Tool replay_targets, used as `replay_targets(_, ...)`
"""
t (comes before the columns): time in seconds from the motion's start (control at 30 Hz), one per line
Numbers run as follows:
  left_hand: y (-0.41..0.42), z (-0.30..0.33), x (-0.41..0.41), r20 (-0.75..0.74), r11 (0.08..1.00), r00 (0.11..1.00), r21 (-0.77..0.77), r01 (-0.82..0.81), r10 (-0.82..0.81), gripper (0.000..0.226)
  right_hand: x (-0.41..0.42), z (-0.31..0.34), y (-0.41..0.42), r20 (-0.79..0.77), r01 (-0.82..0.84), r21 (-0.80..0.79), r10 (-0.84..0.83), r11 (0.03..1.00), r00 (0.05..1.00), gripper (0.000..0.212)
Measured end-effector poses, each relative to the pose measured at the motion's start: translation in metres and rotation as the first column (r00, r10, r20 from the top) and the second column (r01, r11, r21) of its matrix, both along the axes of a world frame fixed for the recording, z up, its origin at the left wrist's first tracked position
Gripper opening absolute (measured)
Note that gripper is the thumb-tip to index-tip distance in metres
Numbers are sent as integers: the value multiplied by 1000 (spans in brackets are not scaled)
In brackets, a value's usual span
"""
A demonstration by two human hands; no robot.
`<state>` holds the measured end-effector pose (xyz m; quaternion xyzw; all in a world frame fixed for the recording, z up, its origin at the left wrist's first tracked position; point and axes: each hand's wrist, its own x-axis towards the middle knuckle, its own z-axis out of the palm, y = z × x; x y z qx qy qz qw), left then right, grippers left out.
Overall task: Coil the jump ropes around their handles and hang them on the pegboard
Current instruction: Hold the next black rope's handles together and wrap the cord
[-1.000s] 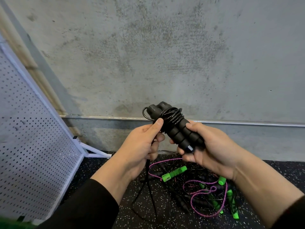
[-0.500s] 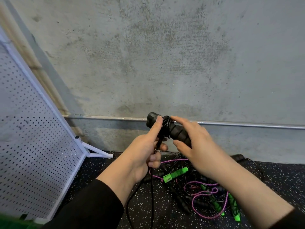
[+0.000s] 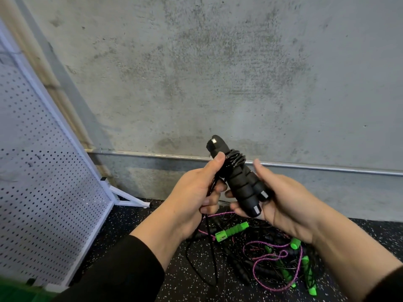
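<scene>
The 2 black foam handles are held together in front of the wall, cradled by the curled fingers of the right hand, with several turns of black rope already wound near their top. The slack is pinched by the left hand, thumb pressed on the coil; a length still trails to the floor, so winding is judged unfinished. Nothing is seen hung on the pegboard. A tangled pile of green-handled and purple ropes remains untouched below.
</scene>
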<state>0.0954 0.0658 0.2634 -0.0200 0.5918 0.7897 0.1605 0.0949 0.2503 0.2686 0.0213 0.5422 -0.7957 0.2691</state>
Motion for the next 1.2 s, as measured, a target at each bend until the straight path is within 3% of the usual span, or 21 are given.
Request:
replay_targets(0.1,0,1,0,8,999,1000,-48,5,-4,47,0,-3,1,-27,-75,4,75,997,997,39)
replay_targets(0.23,-4,2,-1,50,991,999,-133,1,6,43,-4,-3,0,-151,73,169,-47,983,987,31)
replay_targets(0.3,-5,0,-2,60,981,998,-192,-6,17,41,-8,-2,2,-354,224,401,-76,888,932,23)
replay_targets(0.37,-2,-1,-1,76,981,997,-192,-14,29,40,-11,-4,2,-531,353,548,-10,758,847,27)
replay_targets(0.47,0,-5,0,90,981,994,-188,-45,63,42,-9,-8,-3,-607,413,651,111,637,787,39)
replay_targets(0.53,-2,-7,-1,80,979,995,-201,-41,58,38,-8,-10,-2,-595,394,690,167,607,786,43)
replay_targets(0.6,-5,-8,-2,57,977,997,-209,-36,48,34,-7,-9,-1,-564,326,670,172,667,807,38)
replay_targets(0.63,-6,-8,-2,44,978,998,-205,-34,44,33,-5,-7,-2,-529,272,609,126,745,839,37)
replay_targets(0.7,-7,-7,-2,25,983,999,-179,-24,29,31,-3,-5,-3,-377,199,381,-45,903,925,37)
replay_targets(0.77,-6,-7,-2,10,987,1000,-161,-9,11,31,-2,-2,-4,-185,149,210,-111,966,976,36)
replay_targets(0.83,-4,-7,-3,0,986,1000,-168,1,-1,34,-1,0,-5,-113,84,179,-65,980,992,39)
replay_targets(0.97,-4,-8,-4,9,981,1000,-192,-2,3,38,-2,-4,-4,-137,82,198,-55,977,989,38)
replay_targets(1.1,-6,-7,-5,60,976,998,-215,-22,35,41,-8,-7,-4,-300,229,247,-150,942,942,27)
replay_targets(1.2,-4,-5,-3,110,979,994,-204,-7,30,56,-15,-9,-2,-476,396,405,-179,824,861,29)
